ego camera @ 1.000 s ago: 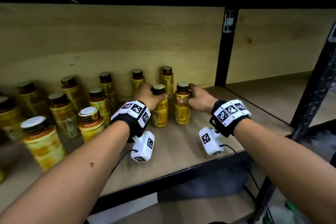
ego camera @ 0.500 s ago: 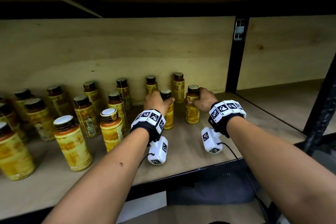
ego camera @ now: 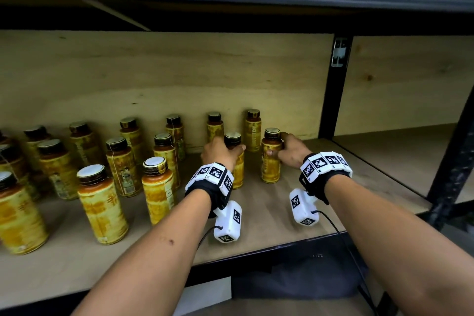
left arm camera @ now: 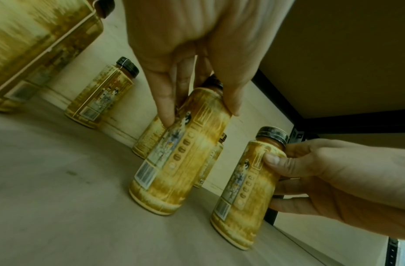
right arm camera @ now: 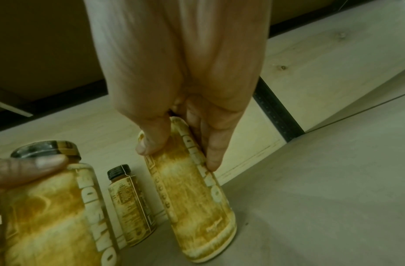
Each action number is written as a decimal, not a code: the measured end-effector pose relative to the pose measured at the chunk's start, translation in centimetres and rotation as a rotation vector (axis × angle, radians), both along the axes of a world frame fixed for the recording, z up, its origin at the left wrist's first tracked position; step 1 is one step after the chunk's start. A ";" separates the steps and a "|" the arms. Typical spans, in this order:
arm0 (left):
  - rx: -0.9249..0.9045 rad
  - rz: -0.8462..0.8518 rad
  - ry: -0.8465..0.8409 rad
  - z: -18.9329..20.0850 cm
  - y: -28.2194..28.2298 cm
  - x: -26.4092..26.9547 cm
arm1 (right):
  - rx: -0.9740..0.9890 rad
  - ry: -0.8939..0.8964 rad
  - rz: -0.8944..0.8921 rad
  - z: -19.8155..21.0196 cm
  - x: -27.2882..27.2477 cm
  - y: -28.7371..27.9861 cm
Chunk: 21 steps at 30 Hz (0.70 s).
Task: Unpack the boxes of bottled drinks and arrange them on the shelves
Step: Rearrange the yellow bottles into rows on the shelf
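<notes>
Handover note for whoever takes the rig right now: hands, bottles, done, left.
Left hand grips a bottle near its top; it stands on the shelf.
Right hand grips the next bottle to the right, also standing.
Done: many bottles stand in rows to the left, plus a back row along the wall.
Left: let go of both, then fill the bare board to the right. No boxes in view.
</notes>
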<state>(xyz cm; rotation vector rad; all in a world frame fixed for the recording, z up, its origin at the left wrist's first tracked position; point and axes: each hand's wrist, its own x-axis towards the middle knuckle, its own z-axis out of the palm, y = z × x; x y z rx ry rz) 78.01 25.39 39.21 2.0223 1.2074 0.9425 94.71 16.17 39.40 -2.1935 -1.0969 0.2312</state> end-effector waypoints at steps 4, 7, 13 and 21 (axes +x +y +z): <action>-0.017 0.001 -0.016 -0.3 0.0 -0.1 | 0.002 -0.004 -0.011 -0.1 -0.1 0.2; -0.018 -0.010 -0.015 -0.2 -0.2 0.0 | 0.010 0.000 -0.014 -0.4 0.0 0.3; -0.006 -0.013 0.025 0.1 -0.2 -0.2 | 0.015 0.029 -0.006 -0.3 -0.1 0.3; 0.025 -0.058 0.100 1.1 0.2 -0.7 | 0.028 0.006 -0.013 -0.3 -0.2 0.1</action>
